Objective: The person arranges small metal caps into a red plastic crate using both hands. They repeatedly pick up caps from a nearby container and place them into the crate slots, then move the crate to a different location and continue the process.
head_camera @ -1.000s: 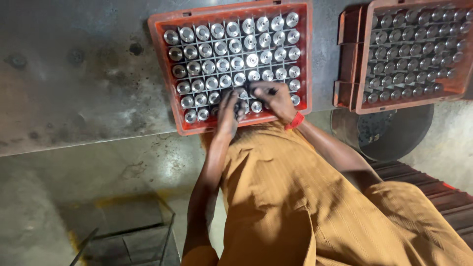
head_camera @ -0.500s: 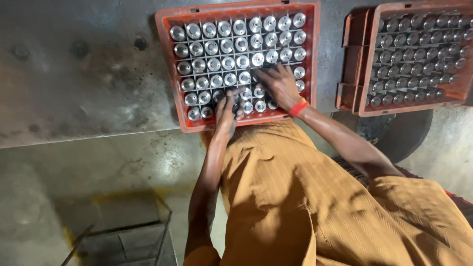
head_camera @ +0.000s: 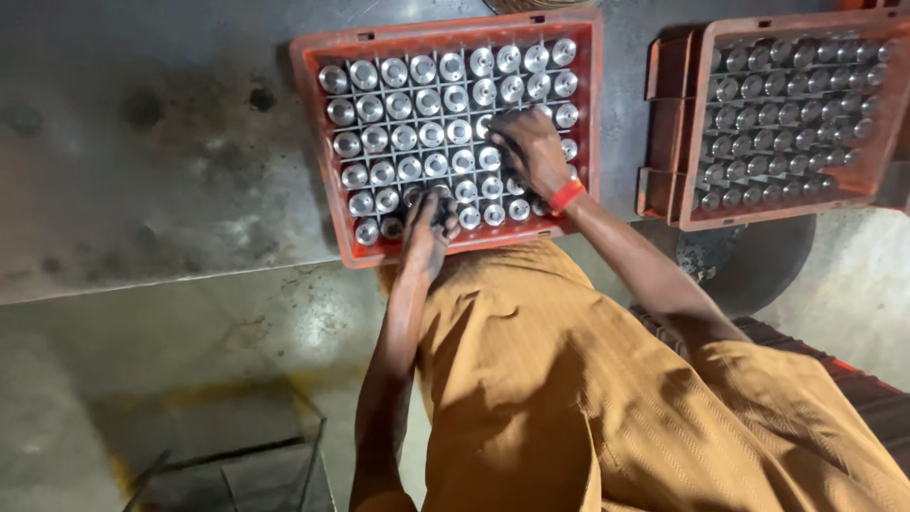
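left grip: my left hand (head_camera: 424,230) covers the cells at the near edge of the red crate (head_camera: 305,114); whether my fingers close on a metal cylinder (head_camera: 363,73) there, I cannot tell.
right grip: my right hand (head_camera: 533,152) hides the parts under its palm; held or only touched, unclear.
second crate (head_camera: 678,123): cut off by the right and far edges; its parts sit in shadow, too dim to tell apart.
wire frame (head_camera: 284,465): near left, dark, cut by the bottom edge.

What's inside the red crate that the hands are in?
The red crate holds round shiny metal parts in grid cells. The right hand and left hand cover several cells.
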Demonstrator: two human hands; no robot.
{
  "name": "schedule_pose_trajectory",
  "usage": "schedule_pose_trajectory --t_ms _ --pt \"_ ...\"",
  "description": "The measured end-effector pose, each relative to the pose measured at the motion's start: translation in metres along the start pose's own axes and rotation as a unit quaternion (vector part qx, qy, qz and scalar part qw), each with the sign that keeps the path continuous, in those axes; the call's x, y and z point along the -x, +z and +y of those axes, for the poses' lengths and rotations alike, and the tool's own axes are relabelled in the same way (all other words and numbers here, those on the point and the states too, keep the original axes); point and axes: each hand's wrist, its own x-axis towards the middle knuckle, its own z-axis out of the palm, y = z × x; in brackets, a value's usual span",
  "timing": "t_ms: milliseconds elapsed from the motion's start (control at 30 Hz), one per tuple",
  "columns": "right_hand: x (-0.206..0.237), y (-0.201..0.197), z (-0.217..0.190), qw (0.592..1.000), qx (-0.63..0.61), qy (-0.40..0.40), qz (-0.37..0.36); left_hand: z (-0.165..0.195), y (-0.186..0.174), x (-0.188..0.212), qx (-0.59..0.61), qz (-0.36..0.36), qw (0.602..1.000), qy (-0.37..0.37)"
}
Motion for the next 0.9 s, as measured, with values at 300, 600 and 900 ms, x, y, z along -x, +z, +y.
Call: schedule_pose_trajectory --t_ms 300,600,900 --pt "-0.015 0.007 -0.005 0.986 0.132 -0.029 -0.095 0.017 0.019 0.007 -0.055 -0.049 0.997 0.036" --pt "0.049 0.01 -0.064 0.844 -0.447 0.236 -0.179 0.01 0.038 0.032 -0.224 -0.141 0.964 -0.016" --pt "-0.032 -0.007 -0.001 0.993 -0.08 0.078 0.043 -0.005 -0.004 0.009 0.022 -0.045 0.998 0.043"
